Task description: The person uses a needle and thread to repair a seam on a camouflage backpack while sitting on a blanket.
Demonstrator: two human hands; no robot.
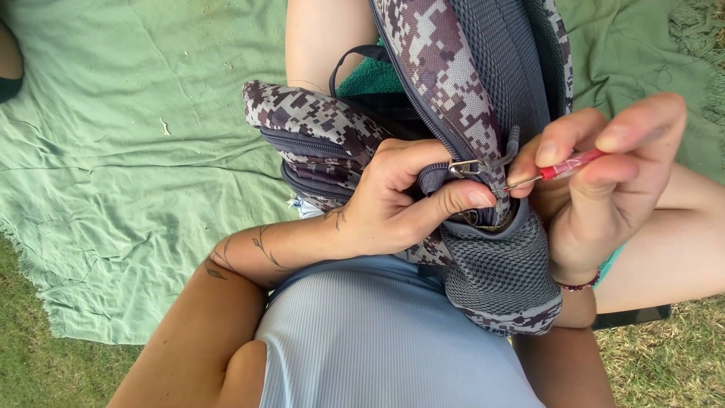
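Backpack (camouflage print, grey mesh pocket) on lap, above green blanket on grass. Left hand grip pressed together, pinching fabric by zipper, thumb just below metal buckle. Right hand grip pinching red-handled tool, metal tip touching seam beside buckle. To do step well: keep fabric taut under thumb, tip shallow and angled away from thumb, work small, lift only thread, not webbing. Slip risk: tip close to left thumb.
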